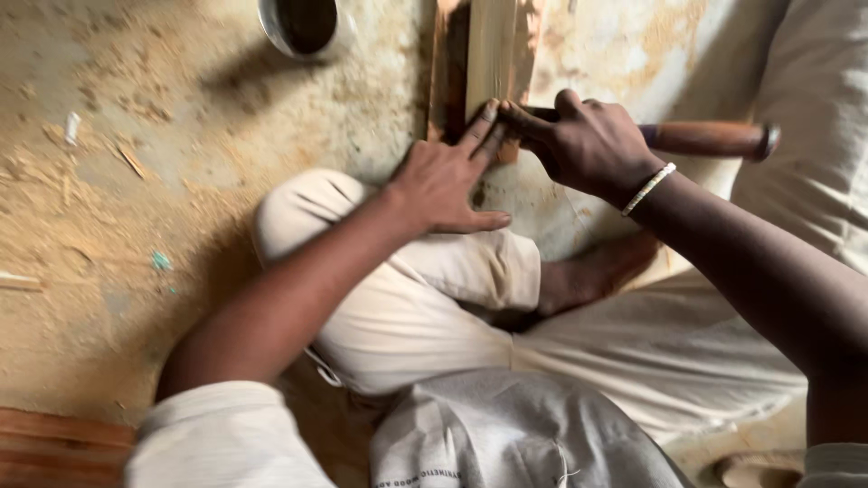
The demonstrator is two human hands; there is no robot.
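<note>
left hand (445, 181): flat, fingers extended | right hand (583, 145): fisted grip

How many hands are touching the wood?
2: the left hand presses its fingers on the pale wooden plank; the right hand grips a brown wooden-handled tool against it.

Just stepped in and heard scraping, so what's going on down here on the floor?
A person sits cross-legged on a sawdust-strewn floor, working a pale wooden plank that lies in front of them. The left hand presses flat on the plank's near end, fingers spread against it. The right hand grips a tool with a reddish wooden handle, its working end hidden at the plank's edge beside the left fingertips. A metal cup stands nearby.
</note>
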